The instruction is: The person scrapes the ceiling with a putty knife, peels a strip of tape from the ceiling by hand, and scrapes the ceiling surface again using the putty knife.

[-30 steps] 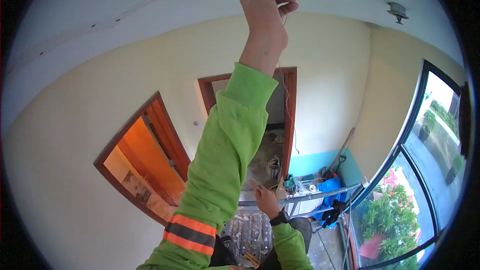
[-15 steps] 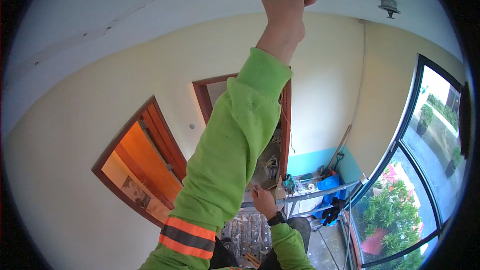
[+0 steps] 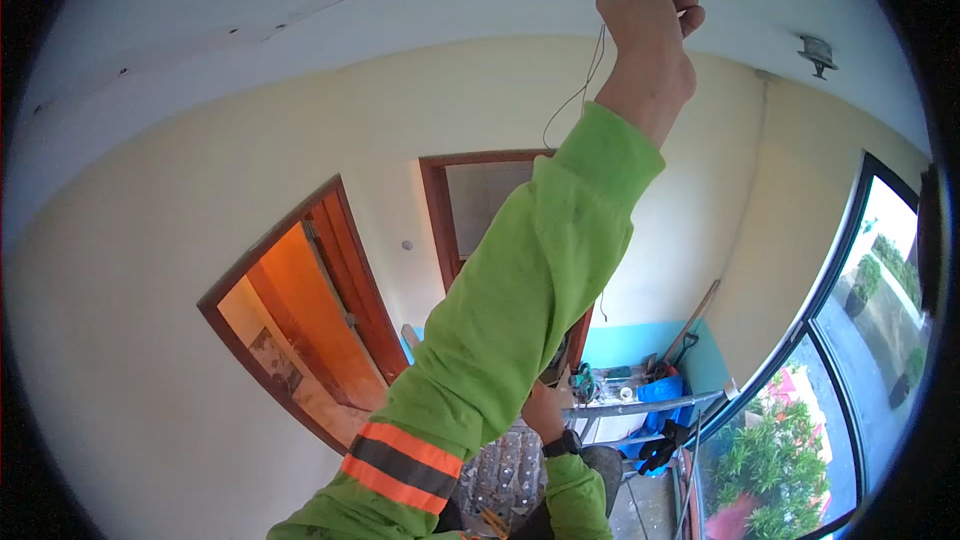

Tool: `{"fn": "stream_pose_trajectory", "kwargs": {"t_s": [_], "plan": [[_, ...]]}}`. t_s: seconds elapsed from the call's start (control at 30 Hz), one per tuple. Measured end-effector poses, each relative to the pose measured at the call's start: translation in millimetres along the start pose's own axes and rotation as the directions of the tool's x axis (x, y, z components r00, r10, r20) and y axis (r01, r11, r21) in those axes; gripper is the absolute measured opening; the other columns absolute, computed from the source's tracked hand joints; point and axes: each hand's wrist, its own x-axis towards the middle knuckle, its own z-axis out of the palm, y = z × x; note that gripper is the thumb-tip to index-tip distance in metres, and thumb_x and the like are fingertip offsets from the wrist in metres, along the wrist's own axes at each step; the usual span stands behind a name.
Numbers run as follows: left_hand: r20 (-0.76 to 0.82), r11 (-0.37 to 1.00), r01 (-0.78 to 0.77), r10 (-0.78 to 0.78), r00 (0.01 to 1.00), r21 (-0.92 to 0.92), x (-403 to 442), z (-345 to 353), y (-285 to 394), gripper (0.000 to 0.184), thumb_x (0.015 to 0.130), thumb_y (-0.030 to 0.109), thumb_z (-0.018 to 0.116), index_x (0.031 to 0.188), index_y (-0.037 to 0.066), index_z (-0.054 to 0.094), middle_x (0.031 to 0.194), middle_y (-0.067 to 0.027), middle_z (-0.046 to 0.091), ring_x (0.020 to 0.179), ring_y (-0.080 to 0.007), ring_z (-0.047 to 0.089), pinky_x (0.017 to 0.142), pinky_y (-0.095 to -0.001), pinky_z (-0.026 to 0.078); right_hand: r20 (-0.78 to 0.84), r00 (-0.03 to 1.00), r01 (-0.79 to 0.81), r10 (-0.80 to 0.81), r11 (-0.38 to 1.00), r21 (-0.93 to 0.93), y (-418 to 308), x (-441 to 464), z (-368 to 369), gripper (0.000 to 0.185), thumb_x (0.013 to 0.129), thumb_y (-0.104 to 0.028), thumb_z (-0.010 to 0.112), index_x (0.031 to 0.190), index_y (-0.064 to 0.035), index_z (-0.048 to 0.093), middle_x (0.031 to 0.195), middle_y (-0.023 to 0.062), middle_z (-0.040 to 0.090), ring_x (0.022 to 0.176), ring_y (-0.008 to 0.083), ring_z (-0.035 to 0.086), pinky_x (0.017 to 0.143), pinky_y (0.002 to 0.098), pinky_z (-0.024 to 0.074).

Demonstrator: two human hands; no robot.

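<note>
My left hand is raised to the pale ceiling, its fingers curled in and touching or nearly touching a cracked seam. A thin wire hangs from this hand in a loose loop and passes behind the green sleeve. Low in front of me, my right hand, with a dark watch at the wrist, is beside the metal rail. Its fingers look bent, but my left sleeve partly covers them, and what they hold is hidden.
A spotted metal platform lies below me. Beyond the rail are blue containers, a green tool and a long-handled shovel. Black gloves hang at the rail. A ceiling fitting, an orange-lit doorway and a large window surround the spot.
The view has shifted, and my raised left hand now appears farther right and slightly lower. More of the wire loop shows beneath it. My left sleeve now covers part of my right hand.
</note>
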Motion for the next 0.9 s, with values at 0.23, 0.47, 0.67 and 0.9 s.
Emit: {"fn": "stream_pose_trajectory", "kwargs": {"t_s": [0.23, 0.47, 0.67, 0.9], "plan": [[-0.026, 0.998, -0.048, 0.049, 0.998, 0.029, -20.7, -13.7, 40.8, 0.015, 0.096, 0.013, 0.052, 0.103, 0.0, 0.056, 0.099, -0.0099, 0.059, 0.091, -0.0188, 0.059, 0.085, -0.0327, 0.054, -0.04, 0.985, -0.172, 0.17, 0.984, -0.053, -13.6, -2.5, -12.6, 0.027, 0.094, -0.024, 0.052, 0.108, -0.0013, 0.056, 0.084, 0.0299, 0.064, 0.082, 0.0509, 0.06, 0.071, 0.0587, 0.0464], [0.189, 1.0, -0.013, 0.01, 0.982, 0.014, -39.9, -3.9, 25.2, 0.02, 0.098, 0.011, 0.049, 0.11, -0.004, 0.053, 0.11, -0.0123, 0.056, 0.105, -0.0203, 0.057, 0.101, -0.0341, 0.049, -0.034, 0.993, -0.116, 0.115, 0.992, -0.054, -20.3, -4.5, -16.1, 0.031, 0.092, -0.027, 0.055, 0.097, 0.0036, 0.053, 0.082, 0.0314, 0.062, 0.081, 0.0516, 0.059, 0.067, 0.059, 0.0441], [0.109, 0.999, -0.017, 0.022, 0.994, -0.046, -42.5, 13.8, 7.4, 0.022, 0.098, 0.011, 0.049, 0.114, -0.005, 0.05, 0.11, -0.012, 0.055, 0.104, -0.0196, 0.057, 0.102, -0.0324, 0.049, -0.03, 0.995, -0.099, 0.098, 0.995, -0.03, -26.4, -6.0, -22.8, 0.03, 0.092, -0.028, 0.057, 0.096, 0.0018, 0.054, 0.083, 0.0302, 0.063, 0.082, 0.0506, 0.059, 0.069, 0.0585, 0.0443], [0.323, 0.961, -0.273, 0.274, 0.906, -0.052, -9.2, -10.9, -19.3, 0.013, 0.097, 0.009, 0.051, 0.106, 0.0, 0.053, 0.101, -0.0079, 0.055, 0.094, -0.0165, 0.056, 0.094, -0.0307, 0.051, -0.017, 0.993, -0.117, 0.117, 0.993, -0.012, -20.3, -4.5, -20.2, 0.034, 0.091, -0.027, 0.059, 0.104, 0.0042, 0.057, 0.088, 0.0304, 0.063, 0.086, 0.0493, 0.06, 0.071, 0.0557, 0.0468]]}}
